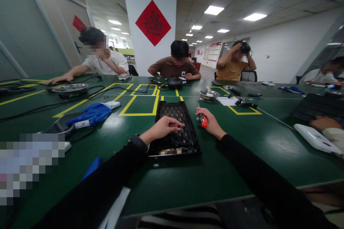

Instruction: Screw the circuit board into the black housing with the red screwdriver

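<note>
My left hand [169,128] hovers over an open black casing [179,142], thumb and fingertips pinched together; whatever they hold is too small to make out. Rows of small shiny parts line the inside of the casing, and a tan labelled piece [170,151] lies at its near end. To the right of the casing, my right hand [211,121] is closed around a screwdriver [203,121] with a red-orange and black handle. Its thin shaft points up and away from me.
A blue glove [92,114] lies left of the casing. Metal bowls [209,94] stand farther back, with black clips [245,103] nearby. Cables [53,109] cross the left side. At right are a white device [317,137] and another person's hand [326,123]. Several people sit around the table.
</note>
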The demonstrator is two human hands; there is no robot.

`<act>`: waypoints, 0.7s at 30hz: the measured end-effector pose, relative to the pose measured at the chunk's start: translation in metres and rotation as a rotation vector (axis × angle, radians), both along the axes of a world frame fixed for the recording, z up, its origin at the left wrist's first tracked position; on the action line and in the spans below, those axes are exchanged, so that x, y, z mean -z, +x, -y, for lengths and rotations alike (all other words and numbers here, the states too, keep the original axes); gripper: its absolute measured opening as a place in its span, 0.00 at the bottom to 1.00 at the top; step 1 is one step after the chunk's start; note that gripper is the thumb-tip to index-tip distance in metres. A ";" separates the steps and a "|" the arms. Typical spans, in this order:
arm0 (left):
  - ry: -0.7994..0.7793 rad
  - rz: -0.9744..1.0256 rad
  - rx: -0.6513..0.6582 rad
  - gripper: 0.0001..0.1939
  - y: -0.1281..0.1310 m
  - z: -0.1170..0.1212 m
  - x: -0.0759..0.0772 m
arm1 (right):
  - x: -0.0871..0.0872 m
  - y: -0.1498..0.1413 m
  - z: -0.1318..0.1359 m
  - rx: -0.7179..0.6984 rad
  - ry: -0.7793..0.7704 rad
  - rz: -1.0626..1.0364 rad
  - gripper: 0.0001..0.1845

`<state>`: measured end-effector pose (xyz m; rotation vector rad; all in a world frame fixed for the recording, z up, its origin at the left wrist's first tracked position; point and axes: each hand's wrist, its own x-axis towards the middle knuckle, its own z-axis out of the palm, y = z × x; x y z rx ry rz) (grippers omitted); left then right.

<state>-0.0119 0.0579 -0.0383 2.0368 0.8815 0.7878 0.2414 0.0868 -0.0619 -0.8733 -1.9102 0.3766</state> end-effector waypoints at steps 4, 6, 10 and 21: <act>-0.018 0.071 0.029 0.21 0.000 0.002 0.000 | -0.001 -0.004 0.000 0.025 -0.066 0.224 0.21; -0.026 0.111 0.032 0.24 -0.001 0.002 0.000 | -0.011 -0.013 0.008 0.127 0.009 0.182 0.20; -0.050 0.159 0.030 0.26 -0.001 0.001 0.002 | -0.039 -0.041 0.034 -0.008 0.003 0.287 0.11; -0.111 0.191 -0.009 0.21 -0.004 -0.005 0.006 | -0.068 -0.069 0.044 -0.122 -0.022 0.661 0.07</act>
